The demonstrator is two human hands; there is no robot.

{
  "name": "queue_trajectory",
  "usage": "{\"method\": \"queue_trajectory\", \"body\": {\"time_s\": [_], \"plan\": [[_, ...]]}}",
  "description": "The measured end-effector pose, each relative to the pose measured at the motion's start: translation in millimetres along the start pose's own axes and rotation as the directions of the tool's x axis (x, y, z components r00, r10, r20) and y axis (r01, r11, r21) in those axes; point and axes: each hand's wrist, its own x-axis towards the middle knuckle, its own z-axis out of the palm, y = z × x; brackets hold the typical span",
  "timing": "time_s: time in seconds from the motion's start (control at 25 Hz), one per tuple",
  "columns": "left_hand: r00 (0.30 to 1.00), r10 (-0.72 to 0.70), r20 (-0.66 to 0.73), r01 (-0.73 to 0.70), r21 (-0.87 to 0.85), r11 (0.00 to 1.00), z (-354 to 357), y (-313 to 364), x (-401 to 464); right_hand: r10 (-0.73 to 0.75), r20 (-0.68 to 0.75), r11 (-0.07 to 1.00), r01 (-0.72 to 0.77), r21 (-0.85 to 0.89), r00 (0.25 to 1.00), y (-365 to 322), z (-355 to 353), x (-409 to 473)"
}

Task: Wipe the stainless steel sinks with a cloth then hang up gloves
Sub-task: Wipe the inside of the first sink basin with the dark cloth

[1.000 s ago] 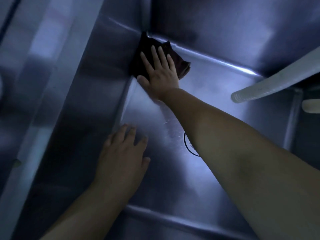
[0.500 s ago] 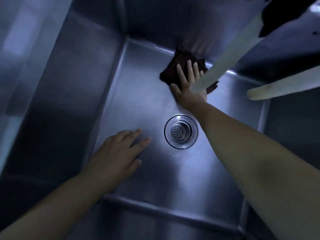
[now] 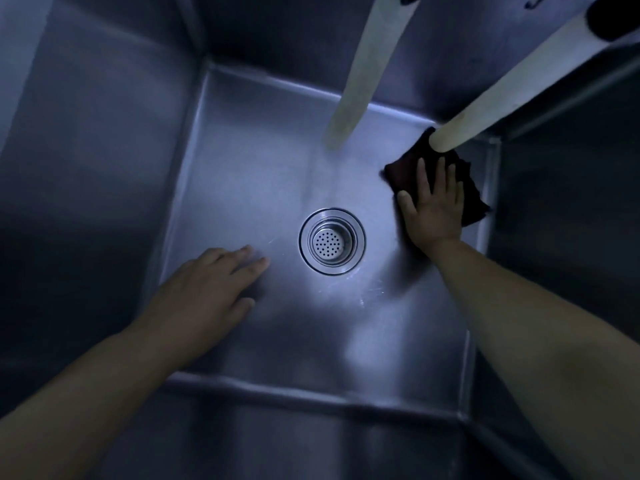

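Left hand (image 3: 204,292) flat, fingers spread, holding nothing, at 8 o'clock of the drain (image 3: 331,240). Right hand (image 3: 433,206) at 2 o'clock, fingers flat, pressing cloth (image 3: 472,199) onto the sink (image 3: 242,168) floor; unwiped floor probably lies toward 6 o'clock.

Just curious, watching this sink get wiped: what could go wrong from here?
The dark cloth lies under a flat right hand, not gripped, so it could slip free. The two hoses hang low; the nearer one overlaps the cloth and might get knocked. The left hand leans on the smooth sink floor beside the drain and could slide.
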Motion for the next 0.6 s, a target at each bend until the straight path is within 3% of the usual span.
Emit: {"method": "queue_trajectory", "body": {"time_s": [0.12, 0.28, 0.48, 0.6], "plan": [[0.999, -0.031, 0.043, 0.029, 0.045, 0.999, 1, -6, 1, 0.087, 0.005, 0.996, -0.087, 0.026, 0.996, -4, 5, -37], [0.998, -0.051, 0.033, 0.047, 0.094, 0.994, -1, -12, 3, 0.191, 0.089, 0.946, -0.207, 0.248, 0.978, -40, 12, -51], [0.988, -0.147, -0.046, 0.151, 0.096, 0.984, -3, -16, 5, -0.050, 0.014, 0.989, 0.048, 0.137, 0.999, -108, 6, -12], [0.958, -0.255, -0.130, 0.274, 0.152, 0.950, -9, -21, 4, -0.288, 0.047, 0.958, 0.287, 0.024, 0.956, -162, 11, 13]]}}
